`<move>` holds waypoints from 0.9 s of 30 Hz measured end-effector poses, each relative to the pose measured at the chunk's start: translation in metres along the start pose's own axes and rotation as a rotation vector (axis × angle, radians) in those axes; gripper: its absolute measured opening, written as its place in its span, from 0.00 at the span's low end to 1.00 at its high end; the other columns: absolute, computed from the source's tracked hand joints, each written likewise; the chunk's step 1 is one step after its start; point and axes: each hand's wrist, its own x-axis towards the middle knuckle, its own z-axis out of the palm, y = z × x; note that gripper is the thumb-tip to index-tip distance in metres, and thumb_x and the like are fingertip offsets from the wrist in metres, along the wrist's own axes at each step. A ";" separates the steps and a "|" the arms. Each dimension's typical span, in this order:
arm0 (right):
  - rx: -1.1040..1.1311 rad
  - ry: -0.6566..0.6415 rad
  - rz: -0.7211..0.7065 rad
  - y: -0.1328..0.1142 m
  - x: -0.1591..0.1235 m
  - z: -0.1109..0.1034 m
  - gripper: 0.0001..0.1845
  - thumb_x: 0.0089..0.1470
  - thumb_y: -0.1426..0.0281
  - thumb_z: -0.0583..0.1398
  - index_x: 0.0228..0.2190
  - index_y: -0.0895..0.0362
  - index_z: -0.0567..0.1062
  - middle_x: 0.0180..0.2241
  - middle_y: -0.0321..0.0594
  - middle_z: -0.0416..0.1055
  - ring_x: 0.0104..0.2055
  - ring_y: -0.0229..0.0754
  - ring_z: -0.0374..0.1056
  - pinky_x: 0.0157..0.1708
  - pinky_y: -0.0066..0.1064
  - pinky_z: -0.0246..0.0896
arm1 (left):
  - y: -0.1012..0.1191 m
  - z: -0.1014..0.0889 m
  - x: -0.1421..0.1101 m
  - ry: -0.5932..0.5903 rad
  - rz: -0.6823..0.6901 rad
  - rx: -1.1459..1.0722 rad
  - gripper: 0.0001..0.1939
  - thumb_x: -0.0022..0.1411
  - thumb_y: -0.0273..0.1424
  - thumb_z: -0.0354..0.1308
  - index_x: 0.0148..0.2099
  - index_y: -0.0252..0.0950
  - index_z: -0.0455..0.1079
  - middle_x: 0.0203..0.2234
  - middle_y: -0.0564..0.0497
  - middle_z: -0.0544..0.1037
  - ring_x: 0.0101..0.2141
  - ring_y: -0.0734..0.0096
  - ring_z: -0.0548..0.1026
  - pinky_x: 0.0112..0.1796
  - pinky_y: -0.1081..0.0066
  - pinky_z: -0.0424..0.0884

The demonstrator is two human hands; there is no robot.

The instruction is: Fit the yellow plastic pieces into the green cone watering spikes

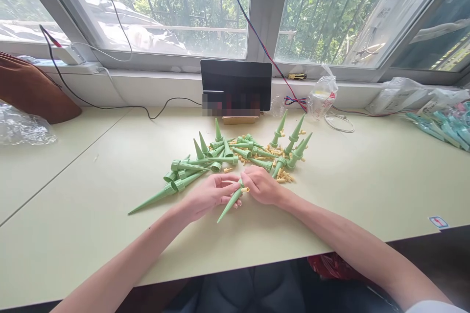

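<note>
Between my two hands is a green plastic watering spike (230, 205), its pointed end tilted down toward me and a small yellow nozzle (246, 190) sticking out of its side. My left hand (209, 196) has its fingers around the spike's body. At the upper end, my right hand (261, 185) is closed on the spike, hiding its cap end. Just beyond lies a pile of green spikes (191, 166), some upright, most on their sides. Loose yellow nozzles (285, 175) are scattered among them. Several spikes with nozzles fitted (295, 129) stand at the pile's right.
A dark tablet (237, 83) leans on a cardboard stand (240, 120) by the window. Cables run along the back of the table. A bagged cup (322, 98) and teal packets (446, 127) are to the right; a brown bag (35, 88) and clear plastic (25, 124) lie left.
</note>
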 end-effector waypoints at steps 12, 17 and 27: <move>-0.040 -0.019 0.024 0.002 -0.001 0.003 0.32 0.69 0.64 0.39 0.14 0.55 0.58 0.17 0.36 0.56 0.22 0.37 0.53 0.35 0.33 0.54 | 0.003 -0.003 -0.002 0.082 -0.040 0.054 0.20 0.57 0.41 0.67 0.48 0.37 0.74 0.32 0.49 0.75 0.29 0.75 0.69 0.32 0.74 0.64; -0.025 -0.020 0.015 0.002 -0.001 0.003 0.32 0.69 0.62 0.38 0.15 0.55 0.58 0.17 0.36 0.55 0.22 0.37 0.53 0.34 0.33 0.54 | 0.005 -0.002 -0.004 0.030 -0.055 0.000 0.20 0.57 0.42 0.67 0.49 0.39 0.73 0.25 0.55 0.67 0.21 0.81 0.56 0.23 0.77 0.52; 0.037 0.013 0.028 -0.004 -0.001 0.003 0.34 0.70 0.62 0.36 0.15 0.55 0.60 0.18 0.36 0.57 0.22 0.38 0.51 0.32 0.33 0.52 | 0.000 0.002 0.000 -0.006 -0.034 -0.073 0.18 0.56 0.41 0.68 0.43 0.38 0.69 0.24 0.55 0.66 0.22 0.81 0.57 0.23 0.78 0.51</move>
